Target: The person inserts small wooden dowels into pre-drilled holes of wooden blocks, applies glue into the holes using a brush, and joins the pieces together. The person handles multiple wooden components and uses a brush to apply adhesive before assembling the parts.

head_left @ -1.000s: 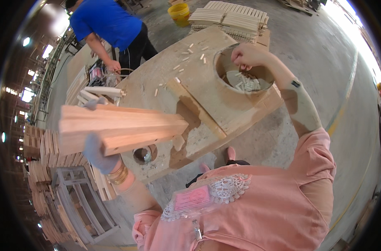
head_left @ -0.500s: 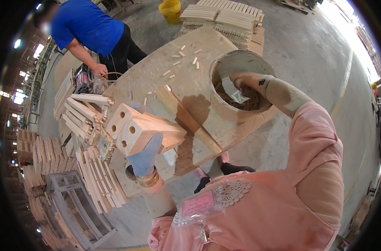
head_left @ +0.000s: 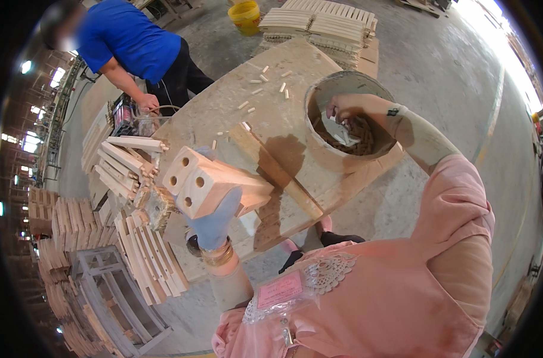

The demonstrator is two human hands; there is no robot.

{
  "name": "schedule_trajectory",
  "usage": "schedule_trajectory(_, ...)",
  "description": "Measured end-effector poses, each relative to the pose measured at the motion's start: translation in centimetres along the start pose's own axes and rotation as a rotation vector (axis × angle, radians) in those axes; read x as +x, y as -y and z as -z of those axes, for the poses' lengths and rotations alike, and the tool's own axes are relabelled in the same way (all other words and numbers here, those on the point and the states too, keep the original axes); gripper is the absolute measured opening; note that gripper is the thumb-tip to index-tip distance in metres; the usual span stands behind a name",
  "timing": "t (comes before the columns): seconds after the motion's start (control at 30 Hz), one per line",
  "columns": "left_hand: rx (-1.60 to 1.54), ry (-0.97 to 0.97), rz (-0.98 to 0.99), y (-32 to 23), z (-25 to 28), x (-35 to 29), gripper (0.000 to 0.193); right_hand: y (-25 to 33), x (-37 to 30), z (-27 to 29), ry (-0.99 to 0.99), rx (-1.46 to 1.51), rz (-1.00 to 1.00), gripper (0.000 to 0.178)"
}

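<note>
My left hand, in a pale blue glove, is closed around two light wooden pieces held side by side. Their end faces point toward the left and show several round drilled holes. Inside a round, dusty bucket, my bare right hand has its fingers curled, with a small pale wooden dowel at the fingertips. How many dowels it holds is hidden. Below it in the bucket lie loose wooden dowels, some whitish and others in brown shadow.
Several dowels lie scattered on the worktable, beside a long wooden strip. Wooden bars are stacked at the left. A co-worker in a blue shirt bends over the far left side. A yellow bucket stands behind.
My right hand has risen from among the dowels toward the bucket's far-left wall, with its fingers drawn together. My left hand still grips the wooden pieces. The view has shifted slightly.
</note>
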State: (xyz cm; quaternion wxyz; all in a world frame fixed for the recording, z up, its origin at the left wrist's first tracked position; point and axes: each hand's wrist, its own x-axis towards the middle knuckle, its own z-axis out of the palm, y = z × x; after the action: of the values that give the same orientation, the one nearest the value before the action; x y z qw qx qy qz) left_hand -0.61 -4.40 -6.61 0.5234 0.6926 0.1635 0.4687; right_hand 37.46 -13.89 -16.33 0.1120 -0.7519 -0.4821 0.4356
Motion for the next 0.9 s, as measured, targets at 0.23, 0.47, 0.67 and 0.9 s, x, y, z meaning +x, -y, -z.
schedule_trajectory(0.23,0.359,0.053,-0.15,0.4,0.5,0.2,0.07,9.6,-8.1,3.2,-0.233,0.311,0.252,0.018)
schedule_trajectory(0.47,0.002,0.031,0.1,-2.5,-0.8,1.1,0.069,26.4,-14.4,-0.6,-0.511,0.412,0.954,0.009)
schedule_trajectory(0.67,-0.077,0.041,0.131,-3.0,-0.9,1.3,0.068,29.9,-13.6,-1.0,-0.493,0.114,1.049,0.013)
schedule_trajectory(0.9,-0.074,0.068,0.131,-3.1,-0.7,1.4,0.067,30.4,-13.7,-0.6,-0.555,-0.175,1.119,0.01)
